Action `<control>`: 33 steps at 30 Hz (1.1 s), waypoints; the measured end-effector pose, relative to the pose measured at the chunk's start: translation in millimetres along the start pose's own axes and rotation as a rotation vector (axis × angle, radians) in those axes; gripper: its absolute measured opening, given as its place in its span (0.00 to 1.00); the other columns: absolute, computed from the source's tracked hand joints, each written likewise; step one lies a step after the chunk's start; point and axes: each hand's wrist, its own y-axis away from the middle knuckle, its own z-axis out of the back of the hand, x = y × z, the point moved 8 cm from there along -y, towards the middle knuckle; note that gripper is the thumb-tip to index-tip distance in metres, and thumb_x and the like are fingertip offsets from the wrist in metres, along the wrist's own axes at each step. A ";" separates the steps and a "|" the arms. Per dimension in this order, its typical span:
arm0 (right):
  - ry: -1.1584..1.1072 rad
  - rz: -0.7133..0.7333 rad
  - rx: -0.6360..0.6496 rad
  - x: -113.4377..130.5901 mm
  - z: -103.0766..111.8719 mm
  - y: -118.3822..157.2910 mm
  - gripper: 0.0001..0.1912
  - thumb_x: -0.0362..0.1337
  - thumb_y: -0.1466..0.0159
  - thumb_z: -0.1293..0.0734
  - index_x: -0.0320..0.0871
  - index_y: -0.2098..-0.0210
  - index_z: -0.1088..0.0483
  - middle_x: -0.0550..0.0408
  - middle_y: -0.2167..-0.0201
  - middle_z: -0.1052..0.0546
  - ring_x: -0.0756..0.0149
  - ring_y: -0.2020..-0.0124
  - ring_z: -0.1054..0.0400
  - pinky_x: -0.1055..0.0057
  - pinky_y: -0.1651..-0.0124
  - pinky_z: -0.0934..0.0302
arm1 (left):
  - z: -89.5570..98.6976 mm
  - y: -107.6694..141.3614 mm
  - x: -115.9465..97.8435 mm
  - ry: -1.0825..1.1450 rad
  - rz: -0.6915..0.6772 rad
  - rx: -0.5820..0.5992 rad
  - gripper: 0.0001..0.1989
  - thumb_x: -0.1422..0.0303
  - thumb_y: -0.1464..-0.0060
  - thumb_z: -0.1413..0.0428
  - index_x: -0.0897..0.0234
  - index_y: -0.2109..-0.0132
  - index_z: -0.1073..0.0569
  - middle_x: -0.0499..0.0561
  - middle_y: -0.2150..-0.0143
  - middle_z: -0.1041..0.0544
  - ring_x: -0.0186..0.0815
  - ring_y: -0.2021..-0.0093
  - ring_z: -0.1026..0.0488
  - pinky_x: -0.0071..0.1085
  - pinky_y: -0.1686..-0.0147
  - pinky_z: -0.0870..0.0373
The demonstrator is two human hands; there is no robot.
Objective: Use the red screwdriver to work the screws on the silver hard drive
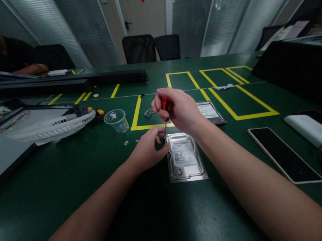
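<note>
My right hand [180, 106] is closed around the red and black handle of a screwdriver [165, 104]. Its thin shaft points down at the far left corner of a silver hard drive [184, 157], which lies label up on the table. At that same corner, my left hand [149, 149] curls its fingers beside the shaft, with the thumb against the drive's left edge. The screwdriver's tip is hard to make out there. Small screws [126, 142] lie in a group to the left of my left hand.
A second hard drive [211, 113] lies behind my right wrist. Left stand a clear plastic cup [115, 120] and a white curved part [54, 129]. A phone [284, 154] and a white power bank [313, 132] lie right. Yellow tape [257, 116] marks the green table. A person sits far left.
</note>
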 end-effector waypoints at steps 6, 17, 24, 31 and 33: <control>-0.076 -0.031 -0.010 1.0 -0.9 0.7 0.22 0.43 0.32 0.41 0.43 0.80 0.31 0.55 0.77 0.29 0.74 0.80 0.46 0.71 0.75 0.53 | -0.9 -0.1 0.5 0.000 -0.001 0.004 0.18 0.66 0.41 0.39 0.63 0.45 0.28 0.54 0.53 0.22 0.38 0.61 0.27 0.38 0.58 0.29; 0.125 -0.002 -0.037 0.7 3.5 1.8 0.14 0.42 0.34 0.36 0.45 0.74 0.29 0.56 0.77 0.27 0.68 0.74 0.36 0.70 0.73 0.45 | -0.8 0.3 0.2 0.014 0.002 -0.006 0.18 0.65 0.41 0.39 0.62 0.46 0.29 0.55 0.52 0.21 0.38 0.61 0.26 0.38 0.59 0.28; 0.062 0.014 -0.037 3.7 -0.2 4.1 0.11 0.37 0.34 0.35 0.44 0.73 0.30 0.58 0.75 0.25 0.71 0.76 0.35 0.72 0.73 0.44 | -0.3 -0.3 0.3 -0.003 -0.008 -0.010 0.18 0.65 0.41 0.39 0.63 0.45 0.28 0.55 0.52 0.21 0.38 0.61 0.26 0.37 0.59 0.28; 0.093 0.003 -0.024 3.6 -0.9 3.5 0.13 0.38 0.34 0.36 0.42 0.74 0.27 0.54 0.69 0.23 0.73 0.78 0.41 0.71 0.76 0.48 | -0.5 -0.1 0.0 -0.007 -0.005 -0.005 0.18 0.66 0.42 0.39 0.63 0.46 0.29 0.54 0.54 0.21 0.38 0.61 0.26 0.38 0.59 0.29; 0.088 -0.005 -0.032 3.3 -0.5 3.4 0.14 0.38 0.34 0.36 0.43 0.74 0.28 0.54 0.69 0.24 0.73 0.77 0.40 0.71 0.76 0.48 | -0.5 0.3 0.0 -0.005 -0.008 -0.005 0.18 0.65 0.42 0.39 0.62 0.46 0.29 0.54 0.53 0.21 0.38 0.61 0.26 0.37 0.59 0.29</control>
